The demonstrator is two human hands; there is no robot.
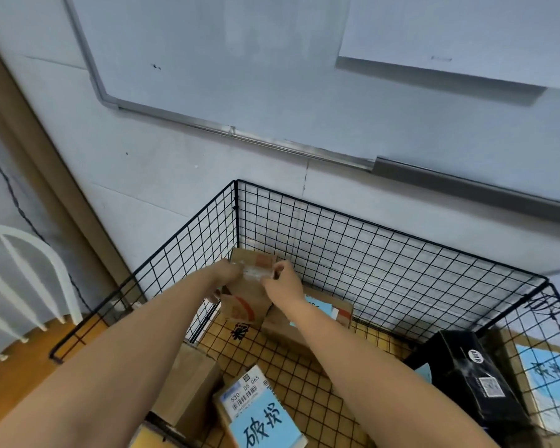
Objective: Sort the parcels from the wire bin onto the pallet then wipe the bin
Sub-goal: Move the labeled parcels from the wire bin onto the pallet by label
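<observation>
1. In the far corner of the bin (369,221), a box (246,302) stands tilted, its lower end partly on a flat parcel (324,313); the left hand (227,272) grips its upper left corner; the right hand (283,281) pinches its taped top edge with curled fingers.
2. Both holds sit high on the box; if it is heavy, it may slip from the fingertips and drop onto the flat parcel.
3. The tape looks glossy; a pinch there could slide.
4. Both arms are stretched far out; on the way up the box may catch the bin's wire wall.
5. A black parcel (466,376) lies beside the right forearm and a labelled parcel (256,409) between the arms; a wide swing could knock them.
6. The pallet is out of view; a blind turn toward it risks a bump.
</observation>
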